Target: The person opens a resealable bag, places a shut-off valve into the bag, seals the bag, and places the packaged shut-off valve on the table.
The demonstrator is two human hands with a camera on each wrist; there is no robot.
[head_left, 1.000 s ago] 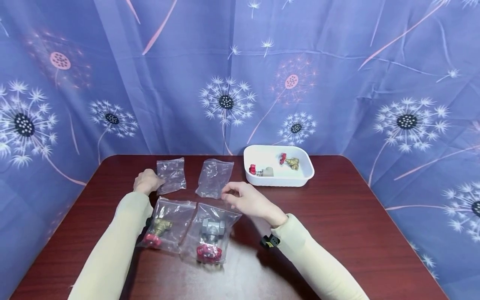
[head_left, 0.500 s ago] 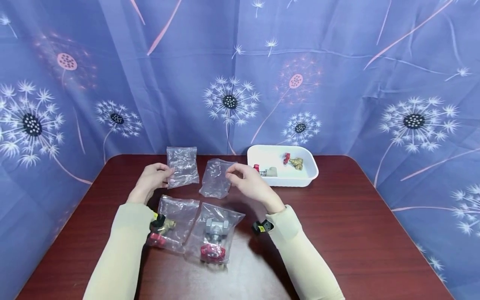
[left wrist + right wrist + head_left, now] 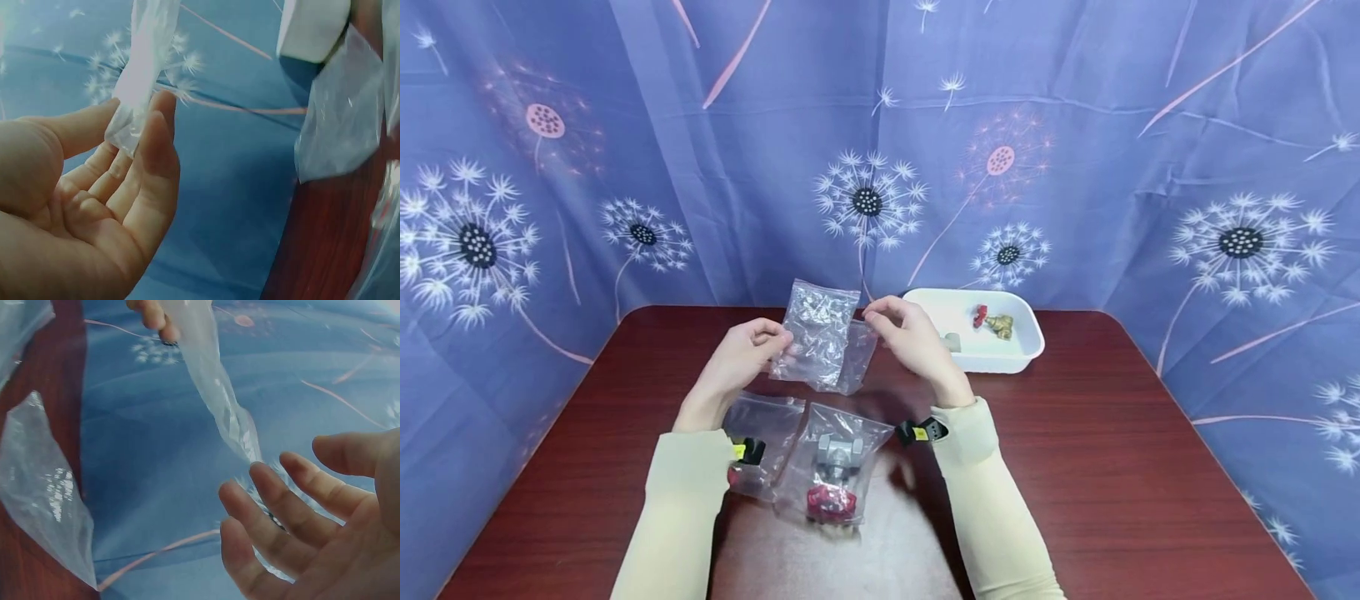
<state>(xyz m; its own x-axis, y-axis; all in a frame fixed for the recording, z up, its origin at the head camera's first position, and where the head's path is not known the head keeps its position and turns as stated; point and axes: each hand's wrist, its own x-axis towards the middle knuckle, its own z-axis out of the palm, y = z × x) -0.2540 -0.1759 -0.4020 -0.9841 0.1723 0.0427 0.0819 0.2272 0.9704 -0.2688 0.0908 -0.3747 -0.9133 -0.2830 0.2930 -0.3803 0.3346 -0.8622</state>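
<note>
My left hand pinches the edge of a clear zip bag between thumb and fingers, holding it raised above the back of the table. In the left wrist view this bag hangs from the thumb and fingertips. Fingers spread, my right hand hovers by the bag's right side; in the right wrist view the bag's corner comes close to its fingertips, with nothing between thumb and fingers. Behind the raised bag, partly covered by it, a second empty-looking zip bag lies on the table.
Nearer me lie two zip bags: one with a grey valve with a red handwheel, the other partly hidden by my left wrist. A white tub at the back holds a brass valve and a partly hidden grey fitting.
My left hand has taken up the left empty bag and carried it right, over the other empty bag. My right hand has let go of empty space near the table and risen slightly beside it.
</note>
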